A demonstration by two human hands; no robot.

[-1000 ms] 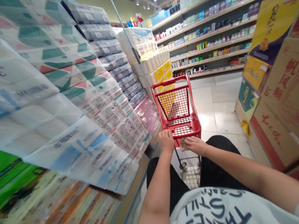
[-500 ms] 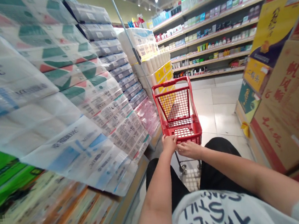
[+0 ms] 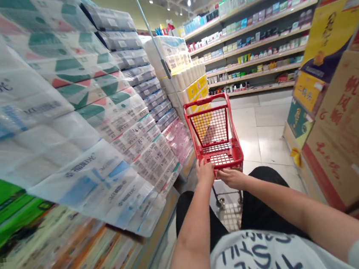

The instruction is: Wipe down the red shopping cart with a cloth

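Directly in front of me is a red plastic shopping cart point(image 3: 213, 127) with grid walls, and nothing is visible in its basket. My left hand point(image 3: 205, 173) grips the near rim at its left corner, fingers curled over the edge. Beside it, my right hand point(image 3: 233, 178) has its fingers bent around the middle of the same near rim. The two hands are close together, and part of the right fingertips is hidden against the rim. Beneath the basket, the metal frame and wheels point(image 3: 219, 202) show between my legs.
Stacked packs of toilet paper point(image 3: 83, 166) and tissue point(image 3: 142, 70) line the left side, with a thin metal pole point(image 3: 153, 39) rising there. Cardboard cartons point(image 3: 351, 125) stand on the right. Shelves point(image 3: 253, 45) of small boxes and bottles cross the far end beyond the tiled floor point(image 3: 264, 132).
My left hand has shifted slightly right and turned on the cart's rim, and my right hand has moved slightly right. The cart and surroundings sit almost the same in view.
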